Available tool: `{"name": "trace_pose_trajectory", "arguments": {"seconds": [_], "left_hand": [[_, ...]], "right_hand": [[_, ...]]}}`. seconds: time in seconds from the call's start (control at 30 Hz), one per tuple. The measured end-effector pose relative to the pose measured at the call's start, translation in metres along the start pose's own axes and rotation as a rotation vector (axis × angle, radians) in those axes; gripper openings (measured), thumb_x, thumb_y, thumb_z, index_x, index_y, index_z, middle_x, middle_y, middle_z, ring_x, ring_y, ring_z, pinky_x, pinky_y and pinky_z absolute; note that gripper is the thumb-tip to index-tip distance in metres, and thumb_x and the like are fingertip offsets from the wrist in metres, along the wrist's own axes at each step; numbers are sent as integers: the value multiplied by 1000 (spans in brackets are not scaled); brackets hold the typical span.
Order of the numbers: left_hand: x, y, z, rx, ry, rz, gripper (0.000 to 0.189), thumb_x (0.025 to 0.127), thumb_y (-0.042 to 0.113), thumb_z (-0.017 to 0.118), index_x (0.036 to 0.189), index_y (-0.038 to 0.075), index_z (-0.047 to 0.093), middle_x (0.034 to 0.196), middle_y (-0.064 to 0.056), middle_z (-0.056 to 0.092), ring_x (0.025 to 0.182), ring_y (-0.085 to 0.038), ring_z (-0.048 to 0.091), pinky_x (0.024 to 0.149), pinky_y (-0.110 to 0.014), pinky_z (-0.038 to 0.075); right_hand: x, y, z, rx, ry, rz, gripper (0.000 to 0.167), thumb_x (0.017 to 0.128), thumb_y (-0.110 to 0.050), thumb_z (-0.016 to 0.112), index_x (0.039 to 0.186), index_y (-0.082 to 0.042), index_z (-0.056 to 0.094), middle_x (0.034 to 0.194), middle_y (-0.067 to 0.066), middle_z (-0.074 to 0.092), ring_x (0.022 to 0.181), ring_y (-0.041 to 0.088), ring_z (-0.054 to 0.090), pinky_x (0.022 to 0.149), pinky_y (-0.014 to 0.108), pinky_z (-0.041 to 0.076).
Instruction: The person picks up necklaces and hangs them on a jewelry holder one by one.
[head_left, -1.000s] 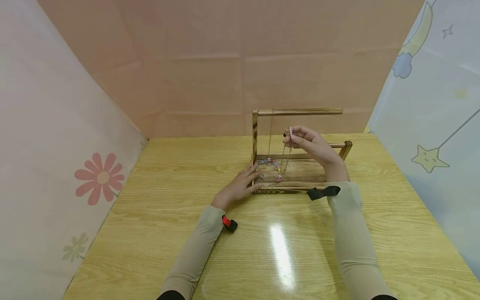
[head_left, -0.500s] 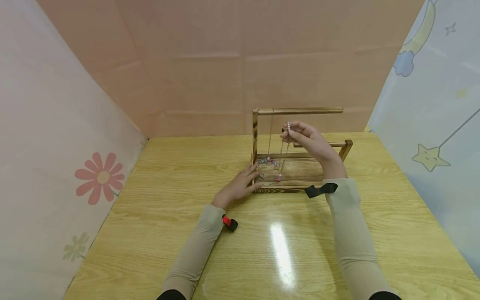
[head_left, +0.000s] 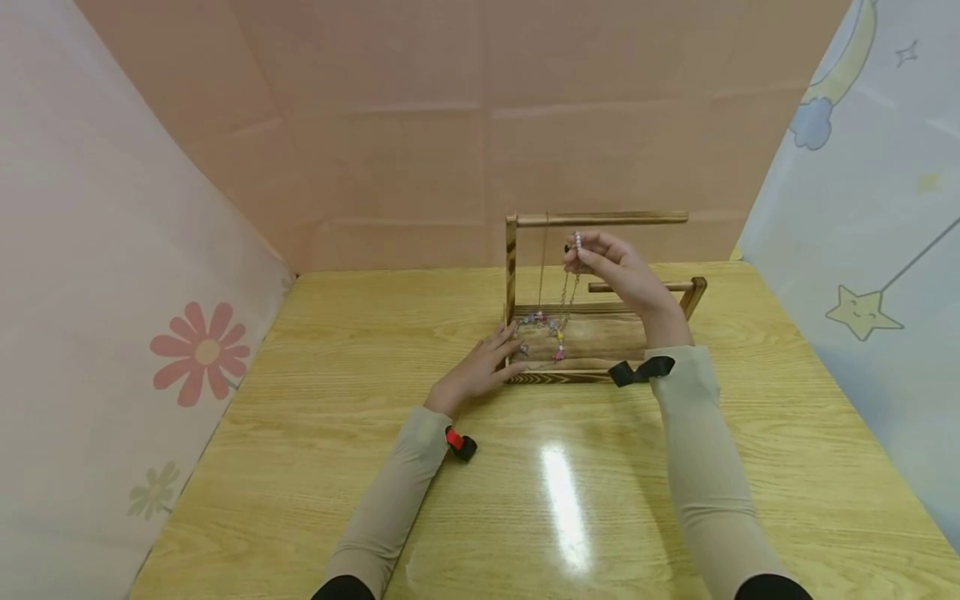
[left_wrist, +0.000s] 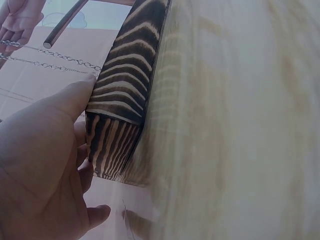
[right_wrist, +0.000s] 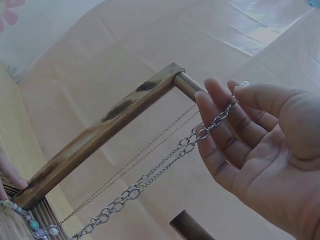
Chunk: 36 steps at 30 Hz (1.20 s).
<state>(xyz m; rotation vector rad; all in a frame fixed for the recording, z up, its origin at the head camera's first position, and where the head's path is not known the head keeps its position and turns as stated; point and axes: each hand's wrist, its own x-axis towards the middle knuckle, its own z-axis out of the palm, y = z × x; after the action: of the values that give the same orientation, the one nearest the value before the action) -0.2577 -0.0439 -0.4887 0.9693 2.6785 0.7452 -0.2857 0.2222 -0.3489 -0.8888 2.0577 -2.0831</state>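
My left hand (head_left: 476,367) holds the left end of a wooden jewelry stand (head_left: 630,218). In the left wrist view the thumb lies along the dark-striped base (left_wrist: 122,85), and the fingers curl behind its end. Above the base, my right hand (head_left: 626,279) pinches a silver chain necklace (right_wrist: 117,202) with white pearl-like beads (head_left: 578,241) at the fingertips. Its two strands hang down toward the tray. A thinner necklace (head_left: 542,262) hangs over the upper rod. Colorful beads (head_left: 560,337) lie in the left part of the tray, near the left fingertips.
The stand's lower rod (head_left: 611,287) reaches in from its right post (head_left: 694,297), behind the right hand. The stand sits toward the back of a wood-grain table (head_left: 360,333). Peach cloth (head_left: 390,167) backs the table, with patterned side panels.
My right hand has risen a little, lifting the pinched necklace higher and closer to the upper rod. The left hand stays in place on the stand.
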Motion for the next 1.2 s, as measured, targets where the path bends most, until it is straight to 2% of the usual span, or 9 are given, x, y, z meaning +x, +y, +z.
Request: {"name": "trace_pose_trajectory", "arguments": {"seconds": [0.2, 0.5, 0.7, 0.87, 1.2], "left_hand": [[0, 0, 0, -7, 0, -1, 61, 97, 47, 38, 148, 14, 26, 157, -1, 1, 144, -20, -6, 113, -54, 7], [-2, 1, 0, -9, -3, -5, 62, 97, 47, 38, 148, 15, 26, 157, -1, 1, 144, -19, -6, 113, -56, 7], [-2, 2, 0, 10, -6, -10, 62, 97, 49, 37, 148, 15, 25, 157, -1, 1, 144, -20, -5, 113, -55, 8], [-3, 4, -1, 4, -9, -15, 63, 97, 51, 37, 148, 15, 26, 157, 0, 1, 144, -19, -6, 114, -53, 7], [-1, 4, 0, 17, -11, -11, 63, 97, 51, 36, 148, 15, 25, 157, -1, 1, 144, -21, -5, 113, -54, 7]], "right_hand": [[4, -1, -2, -25, 40, 6, 31, 96, -15, 50, 124, -1, 51, 105, 7, 61, 99, 19, 61, 90, 30, 49], [6, -3, -4, 27, 47, -17, 35, 96, -14, 50, 123, 7, 46, 105, 7, 61, 100, 18, 60, 88, 27, 49], [8, -6, -5, 52, 56, -18, 32, 95, -13, 51, 122, 6, 49, 105, 7, 62, 99, 19, 61, 88, 28, 50], [8, -9, -7, 69, 65, -23, 35, 95, -12, 51, 123, 9, 47, 107, 8, 62, 101, 20, 61, 90, 29, 49], [8, -12, -10, 100, 73, -69, 28, 95, -8, 49, 120, 5, 51, 106, 9, 62, 101, 21, 61, 87, 27, 50]]}}
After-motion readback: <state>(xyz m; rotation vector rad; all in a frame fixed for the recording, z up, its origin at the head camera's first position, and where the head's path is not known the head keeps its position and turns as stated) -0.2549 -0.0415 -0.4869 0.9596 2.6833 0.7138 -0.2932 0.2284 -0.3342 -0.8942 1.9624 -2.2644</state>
